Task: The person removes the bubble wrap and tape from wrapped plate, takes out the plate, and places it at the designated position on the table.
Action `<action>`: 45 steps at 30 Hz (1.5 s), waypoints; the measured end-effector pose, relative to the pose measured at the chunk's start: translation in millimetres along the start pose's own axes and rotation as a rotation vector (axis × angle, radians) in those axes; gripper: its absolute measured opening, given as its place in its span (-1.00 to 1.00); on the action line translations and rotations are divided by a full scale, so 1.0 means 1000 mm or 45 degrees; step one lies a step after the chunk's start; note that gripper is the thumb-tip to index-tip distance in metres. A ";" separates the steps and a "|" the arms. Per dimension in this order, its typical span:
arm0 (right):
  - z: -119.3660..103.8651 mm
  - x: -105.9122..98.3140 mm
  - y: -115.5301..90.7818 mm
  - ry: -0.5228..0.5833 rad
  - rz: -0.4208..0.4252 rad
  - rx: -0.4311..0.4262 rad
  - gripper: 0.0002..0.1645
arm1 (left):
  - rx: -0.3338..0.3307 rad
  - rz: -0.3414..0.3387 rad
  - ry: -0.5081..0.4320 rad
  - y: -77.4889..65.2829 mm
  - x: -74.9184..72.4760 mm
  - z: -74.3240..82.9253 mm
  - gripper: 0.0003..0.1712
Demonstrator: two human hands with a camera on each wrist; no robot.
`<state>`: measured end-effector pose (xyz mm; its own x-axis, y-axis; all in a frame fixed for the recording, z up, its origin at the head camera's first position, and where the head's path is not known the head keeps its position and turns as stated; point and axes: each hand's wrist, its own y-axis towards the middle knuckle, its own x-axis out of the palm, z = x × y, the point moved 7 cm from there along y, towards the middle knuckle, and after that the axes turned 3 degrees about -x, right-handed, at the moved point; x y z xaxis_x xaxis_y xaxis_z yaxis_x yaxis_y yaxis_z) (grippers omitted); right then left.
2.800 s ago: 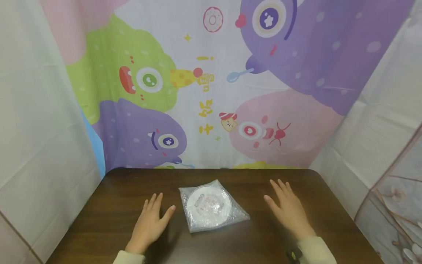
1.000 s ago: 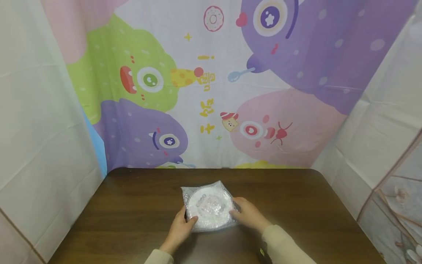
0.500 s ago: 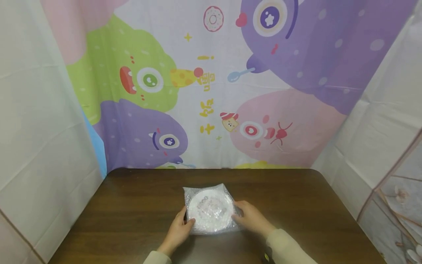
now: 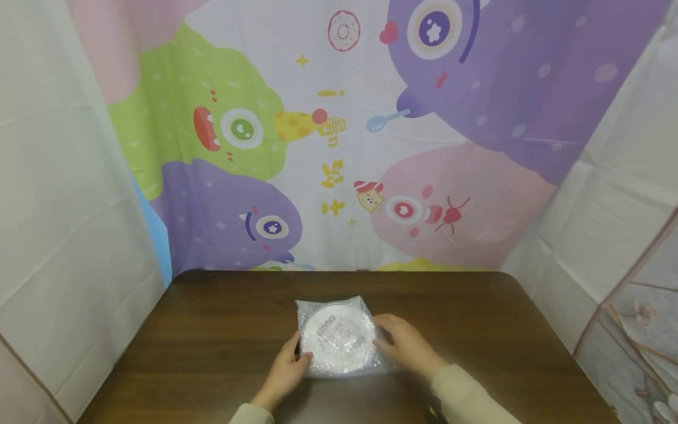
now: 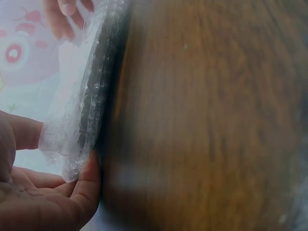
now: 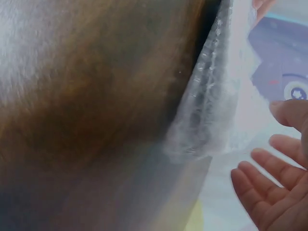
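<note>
A bubble-wrap pouch (image 4: 339, 366) with a round white disc inside is in the middle front of the table in the head view. The disc has a faint printed pattern and a dark edge. At the pouch's left side my left hand (image 4: 283, 371) pinches it, thumb on top and fingers underneath; the left wrist view shows the wrap between thumb and fingers. My right hand (image 4: 409, 346) is at the right side. In the right wrist view its fingers (image 6: 269, 175) are spread and apart from the wrap's corner (image 6: 192, 144).
The dark brown wooden table (image 4: 212, 318) has rounded far corners. Behind it hangs a curtain (image 4: 339, 235) printed with cartoon monsters. Pale wall coverings (image 4: 561, 235) flank both sides.
Both hands came in from apart to the pouch's sides, and the pouch shifted slightly right and nearer. In the last half second my right fingers have loosened from its edge.
</note>
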<state>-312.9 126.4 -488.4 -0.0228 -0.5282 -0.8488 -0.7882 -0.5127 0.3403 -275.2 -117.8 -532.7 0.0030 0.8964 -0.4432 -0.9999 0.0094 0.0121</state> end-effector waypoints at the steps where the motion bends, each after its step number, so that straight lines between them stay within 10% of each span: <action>1: -0.004 -0.002 0.001 -0.028 0.003 -0.025 -0.49 | 0.002 -0.004 -0.004 0.000 0.000 0.000 -0.23; 17: -0.059 0.010 0.001 -0.489 -0.046 -0.516 -0.54 | 0.015 -0.040 -0.005 0.000 -0.001 0.000 -0.23; 45: -0.061 0.030 0.001 -0.762 0.043 -0.804 -0.71 | -0.002 -0.063 -0.007 0.000 0.000 -0.005 -0.25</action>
<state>-276.5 68.9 -489.2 -0.4994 -0.1962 -0.8439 -0.2966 -0.8765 0.3792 -275.0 -119.9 -536.8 0.0528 0.8972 -0.4385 -0.9985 0.0534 -0.0109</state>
